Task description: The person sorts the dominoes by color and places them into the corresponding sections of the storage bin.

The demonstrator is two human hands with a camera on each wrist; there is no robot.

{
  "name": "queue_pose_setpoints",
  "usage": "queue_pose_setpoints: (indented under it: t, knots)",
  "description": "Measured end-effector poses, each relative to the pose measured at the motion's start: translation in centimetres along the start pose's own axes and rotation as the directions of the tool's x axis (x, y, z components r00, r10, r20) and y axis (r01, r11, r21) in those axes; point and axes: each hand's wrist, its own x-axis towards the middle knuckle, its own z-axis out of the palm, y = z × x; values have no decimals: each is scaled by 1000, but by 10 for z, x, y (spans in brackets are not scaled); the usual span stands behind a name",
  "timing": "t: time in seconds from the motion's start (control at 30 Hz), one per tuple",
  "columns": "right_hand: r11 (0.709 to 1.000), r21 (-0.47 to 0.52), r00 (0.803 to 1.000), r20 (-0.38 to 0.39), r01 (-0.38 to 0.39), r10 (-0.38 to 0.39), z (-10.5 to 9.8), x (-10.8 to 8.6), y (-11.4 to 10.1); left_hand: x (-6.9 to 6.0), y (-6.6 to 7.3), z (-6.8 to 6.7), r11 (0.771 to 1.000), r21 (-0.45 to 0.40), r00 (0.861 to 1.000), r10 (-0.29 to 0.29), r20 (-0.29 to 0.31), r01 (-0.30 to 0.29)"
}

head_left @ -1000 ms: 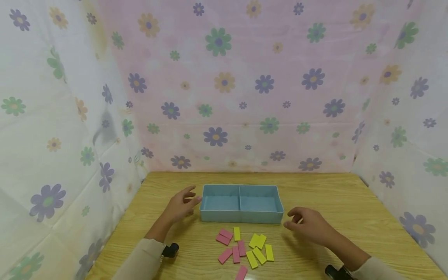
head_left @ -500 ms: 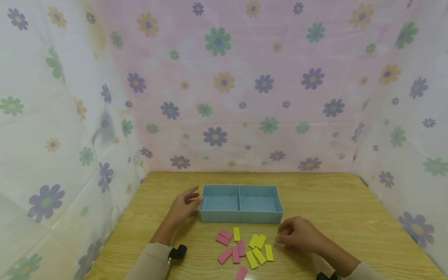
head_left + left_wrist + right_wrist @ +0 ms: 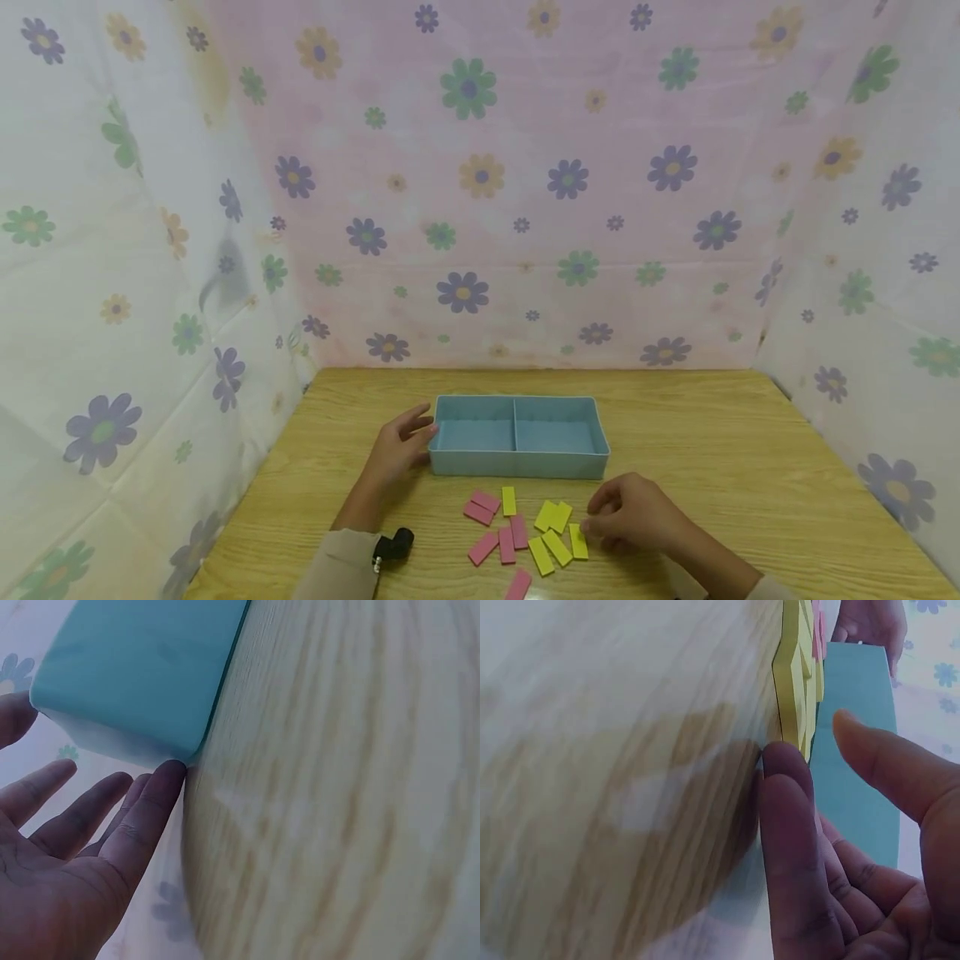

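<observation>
A light blue box (image 3: 517,464) with one divider stands on the table, both compartments bare inside. My left hand (image 3: 397,446) is at the box's left end, its thumb by the rim and its fingers extended against or close to the end wall (image 3: 135,675). In front of the box lie several flat yellow tiles (image 3: 557,547) and several flat pink tiles (image 3: 483,548). Beside the rightmost yellow tile (image 3: 578,542) is my right hand (image 3: 637,517). Its fingertips reach the yellow tiles (image 3: 795,682) in the right wrist view, while the thumb stands apart with nothing pinched.
The wooden table (image 3: 690,417) extends on both sides of the box. Flower-printed cloth (image 3: 517,317) encloses the back and both sides. One pink tile (image 3: 517,585) lies nearest the front, at the bottom of the head view.
My right hand has moved down and left, from beside the box to the rightmost yellow tile. My left hand has shifted slightly right against the box's end. The tiles have stayed put.
</observation>
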Motion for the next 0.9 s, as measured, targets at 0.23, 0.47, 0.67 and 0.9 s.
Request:
queue_pose_setpoints:
  t: [0.23,0.47,0.67,0.9]
  knots:
    - [1000,-21,1000,-24,14,-15,8,-1,-2,-1,-5,2,999,-40,1000,6,-14,-6]
    - [999,-51,998,-62,19,-22,14,0,-3,0,-6,3,997,-80,1000,14,-24,-16]
    - [995,-99,995,-95,21,-31,17,2,-4,1,-7,4,995,-101,1000,15,-7,-16]
    - [987,-159,992,-126,-10,-10,20,6,-7,-1,-8,2,994,-105,1000,11,2,-11]
